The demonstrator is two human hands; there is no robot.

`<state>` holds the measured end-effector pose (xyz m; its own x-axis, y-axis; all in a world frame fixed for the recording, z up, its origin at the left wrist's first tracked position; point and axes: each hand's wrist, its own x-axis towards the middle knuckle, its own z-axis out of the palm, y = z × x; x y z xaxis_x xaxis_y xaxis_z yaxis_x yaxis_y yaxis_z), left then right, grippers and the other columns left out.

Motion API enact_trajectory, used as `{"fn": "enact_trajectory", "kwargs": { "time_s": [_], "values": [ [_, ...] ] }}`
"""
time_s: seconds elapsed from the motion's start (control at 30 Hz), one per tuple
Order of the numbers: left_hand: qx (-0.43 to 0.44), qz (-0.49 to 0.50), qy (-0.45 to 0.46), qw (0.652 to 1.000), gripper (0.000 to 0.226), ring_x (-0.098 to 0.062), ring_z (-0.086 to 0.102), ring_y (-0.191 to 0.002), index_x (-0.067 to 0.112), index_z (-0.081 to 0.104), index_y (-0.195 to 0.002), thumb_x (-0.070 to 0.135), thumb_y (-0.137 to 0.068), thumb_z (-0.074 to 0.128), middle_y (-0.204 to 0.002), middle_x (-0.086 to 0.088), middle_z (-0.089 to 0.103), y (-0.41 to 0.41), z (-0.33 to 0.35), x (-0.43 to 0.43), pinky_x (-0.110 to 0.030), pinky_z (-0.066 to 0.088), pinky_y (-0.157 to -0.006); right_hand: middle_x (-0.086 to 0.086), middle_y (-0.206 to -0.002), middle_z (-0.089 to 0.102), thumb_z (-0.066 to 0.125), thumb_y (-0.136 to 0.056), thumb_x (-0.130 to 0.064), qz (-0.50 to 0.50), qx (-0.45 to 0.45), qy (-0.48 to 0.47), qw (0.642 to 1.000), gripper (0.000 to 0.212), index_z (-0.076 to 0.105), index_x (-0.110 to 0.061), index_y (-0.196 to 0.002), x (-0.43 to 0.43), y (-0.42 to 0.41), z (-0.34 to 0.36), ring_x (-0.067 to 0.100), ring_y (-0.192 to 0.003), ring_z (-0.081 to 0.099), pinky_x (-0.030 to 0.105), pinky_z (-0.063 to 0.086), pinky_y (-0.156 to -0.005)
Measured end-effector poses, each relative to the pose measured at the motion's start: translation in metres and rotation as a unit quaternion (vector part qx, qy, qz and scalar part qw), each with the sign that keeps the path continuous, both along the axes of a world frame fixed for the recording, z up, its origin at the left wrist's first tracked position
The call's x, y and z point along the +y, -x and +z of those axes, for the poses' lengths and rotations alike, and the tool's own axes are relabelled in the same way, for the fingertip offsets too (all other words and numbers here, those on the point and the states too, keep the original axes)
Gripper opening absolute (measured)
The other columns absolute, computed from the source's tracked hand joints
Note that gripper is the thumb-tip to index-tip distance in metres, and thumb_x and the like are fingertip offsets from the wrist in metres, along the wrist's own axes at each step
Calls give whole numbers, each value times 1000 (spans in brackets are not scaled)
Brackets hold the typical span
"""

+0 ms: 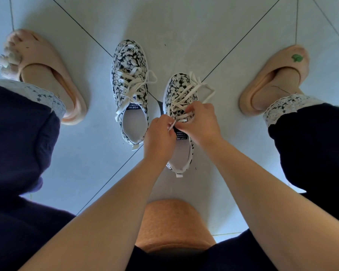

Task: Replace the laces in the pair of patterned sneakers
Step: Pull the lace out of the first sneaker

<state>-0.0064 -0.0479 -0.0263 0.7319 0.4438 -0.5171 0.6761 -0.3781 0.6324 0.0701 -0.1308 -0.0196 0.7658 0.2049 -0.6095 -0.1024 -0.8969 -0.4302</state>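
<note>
Black-and-white flowery print across the farther sneaker [129,59] and the nearer sneaker [179,83]; cream laces [134,80]; white insoles [134,124]; peach slippers [45,53], a green mark [297,58] on one; navy trousers [18,137] with white patterned lace hems [41,94]; pale grey-blue floor tiles [184,26], dark joint lines [235,45]; orange-brown seat [170,223]

Free room: the floor [194,26] is lying open beyond both toes and is running as wide lanes between the left sneaker [128,55] and the left slipper [39,51], and between the right sneaker [176,85] and the right slipper [282,63]. Obstacles: the sneakers are standing just beside each other, leaving a narrow strip partly taken by lace loops [152,77]. The left hand [160,137] and right hand [202,122] are pinching the lace [179,106] over the right sneaker's tongue, forearms crossing above the orange stool [170,222], while dark trouser legs [18,133] are closing both flanks.
</note>
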Motion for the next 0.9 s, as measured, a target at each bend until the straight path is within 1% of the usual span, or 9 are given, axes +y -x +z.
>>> {"fn": "enact_trajectory", "kwargs": {
  "time_s": [0.1, 0.27, 0.3, 0.37, 0.43, 0.47, 0.63, 0.8, 0.9],
  "values": [
    [-2, 1, -1, 1000, 23, -23, 56, -89, 13, 59, -105, 7, -86, 49, -105, -6, 60, 0, 0, 0, -28, 40, -68, 8, -113, 48, 69, -78, -30, 101, -76, 64, 990, 40, 49, -14, -109, 3, 3, -1, 29, -90, 54, 39, 46, -75],
    [-3, -6, -4, 1000, 24, -22, 56, -86, 12, 58, -109, 6, -87, 50, -107, -7, 59, 1, 2, -1, -25, 34, -66, 2, -98, 61, 57, -90, -30, 122, -94, 64, 986, 16, 59, -16, -98, -4, -8, 5, 24, -86, 58, 31, 42, -68],
    [-2, -4, -2, 1000, 24, -21, 55, -85, 12, 58, -109, 6, -87, 50, -106, -7, 59, 1, 2, 0, -25, 33, -66, 1, -93, 64, 60, -88, -28, 86, -82, 32, 992, 13, 62, -15, -92, -5, -12, 8, 22, -85, 60, 33, 46, -71],
    [-1, -2, 1, 1000, 23, -18, 52, -81, 12, 58, -108, 6, -87, 50, -105, -6, 59, 1, 2, 0, -24, 33, -65, 1, -79, 67, 66, -83, -18, -106, -50, -102, 988, 5, 64, -14, -80, -4, -28, 24, 21, -79, 62, 38, 51, -77],
    [0, 1, 2, 1000, 23, -17, 51, -79, 12, 59, -109, 6, -88, 50, -105, -6, 58, 1, 3, 0, -24, 33, -65, 0, -70, 65, 62, -85, -5, -331, -5, -288, 899, 15, 58, -15, -74, -4, -49, 46, 17, -71, 60, 30, 51, -70],
    [0, 1, 3, 1000, 23, -17, 51, -79, 12, 58, -109, 7, -88, 49, -106, -6, 58, 1, 3, 0, -24, 33, -65, -1, -72, 65, 58, -87, -2, -383, 10, -354, 853, 18, 54, -14, -75, -6, -58, 56, 14, -69, 61, 24, 50, -65],
    [1, 3, 10, 1000, 23, -18, 52, -80, 9, 56, -109, 5, -88, 49, -104, -8, 57, 0, 5, 1, -25, 35, -67, 0, -67, 58, 44, -94, -1, -429, 53, -404, 806, 19, 47, -13, -80, -6, -60, 68, 7, -51, 51, 17, 38, -47],
    [-1, -11, -6, 1000, 25, -18, 51, -81, 10, 57, -110, 4, -87, 48, -104, -6, 57, 0, 6, -1, -23, 32, -66, 4, -75, 61, 49, -94, -8, -273, 158, -210, 925, 6, 50, -10, -89, 4, -45, 55, 8, -55, 55, 19, 47, -52],
    [-1, -10, -11, 1000, 24, -18, 51, -81, 10, 58, -109, 6, -87, 49, -103, -6, 58, 0, 6, -1, -23, 32, -66, 2, -76, 61, 49, -95, -11, -187, 175, -146, 956, 11, 49, -13, -84, 9, -31, 45, 8, -59, 57, 21, 49, -60]
  ]
}}
